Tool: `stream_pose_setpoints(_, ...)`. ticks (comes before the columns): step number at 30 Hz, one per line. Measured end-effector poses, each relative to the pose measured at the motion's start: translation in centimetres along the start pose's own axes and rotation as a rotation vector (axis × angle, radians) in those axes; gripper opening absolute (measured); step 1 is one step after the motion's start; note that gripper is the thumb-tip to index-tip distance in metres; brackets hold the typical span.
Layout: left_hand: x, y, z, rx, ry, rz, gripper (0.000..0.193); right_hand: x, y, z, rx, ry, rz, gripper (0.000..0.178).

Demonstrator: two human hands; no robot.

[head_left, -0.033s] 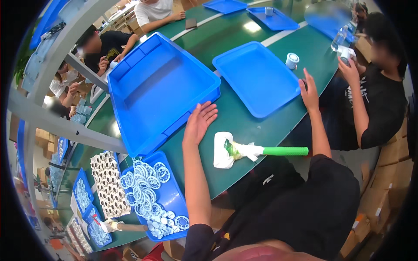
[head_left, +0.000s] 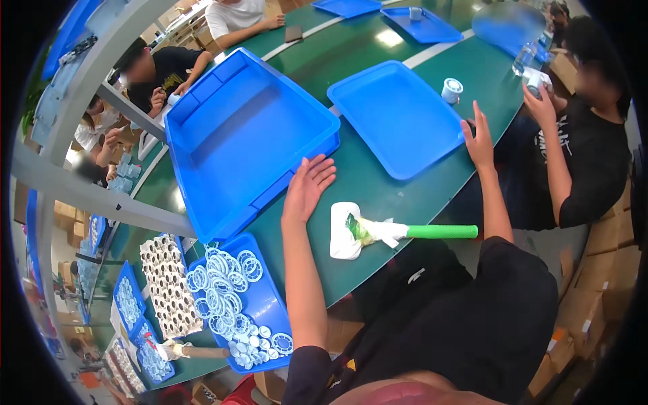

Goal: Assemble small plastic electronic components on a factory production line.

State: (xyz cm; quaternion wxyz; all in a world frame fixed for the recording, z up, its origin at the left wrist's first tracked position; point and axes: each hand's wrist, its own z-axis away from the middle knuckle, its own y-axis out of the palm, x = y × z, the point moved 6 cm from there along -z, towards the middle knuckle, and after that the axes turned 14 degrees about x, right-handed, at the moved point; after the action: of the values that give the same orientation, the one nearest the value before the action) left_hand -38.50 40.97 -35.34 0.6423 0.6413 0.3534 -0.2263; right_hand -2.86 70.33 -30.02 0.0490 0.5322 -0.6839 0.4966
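My left hand [head_left: 309, 187] is open, palm partly turned up, its fingers stretched out beside the near right wall of a deep blue bin [head_left: 270, 196]. My right hand [head_left: 479, 142] is open too, fingers apart, at the right edge of a shallow blue tray [head_left: 398, 121]. Neither hand holds anything. Between my forearms a mallet [head_left: 385, 233] with a white wrapped head and a green handle lies on the green table [head_left: 317, 270], its handle reaching past the edge. A small white and grey cylindrical part [head_left: 451, 90] stands just beyond the tray, near my right fingertips.
Left of my left forearm, a blue tray [head_left: 273, 307] holds light-blue rings and small caps. An egg-crate tray [head_left: 169, 287] and a second wrapped mallet [head_left: 199, 352] lie beyond it. A grey metal frame [head_left: 101, 185] crosses the left. A co-worker [head_left: 580, 155] sits at right, holding a part.
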Motion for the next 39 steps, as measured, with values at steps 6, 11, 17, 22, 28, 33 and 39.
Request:
stream_pose_setpoints(6, 0.0, 0.3, -0.4, 0.001, -0.02, -0.042, 0.062, -1.1, 0.3, -0.5, 0.11, -0.092, 0.227, 0.04)
stream_pose_setpoints(11, 0.3, 0.1, 0.1, 0.024, -0.016, -0.029, 0.057, -4.0, 0.6, 0.3, 0.13, -0.005, 0.238, 0.041)
stream_pose_setpoints(17, 0.1, 0.6, 1.1, 0.032, -0.008, -0.04, 0.057, -3.1, 0.7, 0.6, 0.146, 0.047, 0.049, 0.044)
stream_pose_setpoints(22, 0.2, 1.6, 0.4, 0.032, -0.029, -0.096, 0.055, -2.9, -0.6, 0.9, -0.004, 0.033, -0.046, 0.039)
stream_pose_setpoints(28, -0.2, 1.2, 0.4, 0.001, -0.038, -0.114, 0.054, -0.5, -0.9, 1.2, -0.171, -0.027, 0.131, 0.027)
stream_pose_setpoints(33, -0.2, 1.2, 0.2, 0.003, -0.046, -0.136, 0.053, -0.7, -1.3, 1.5, -0.215, 0.116, 0.062, 0.027)
stream_pose_setpoints(39, -0.1, 0.7, 0.5, -0.017, -0.043, -0.122, 0.054, -1.0, -0.1, 0.6, -0.058, 0.112, 0.078, 0.036)
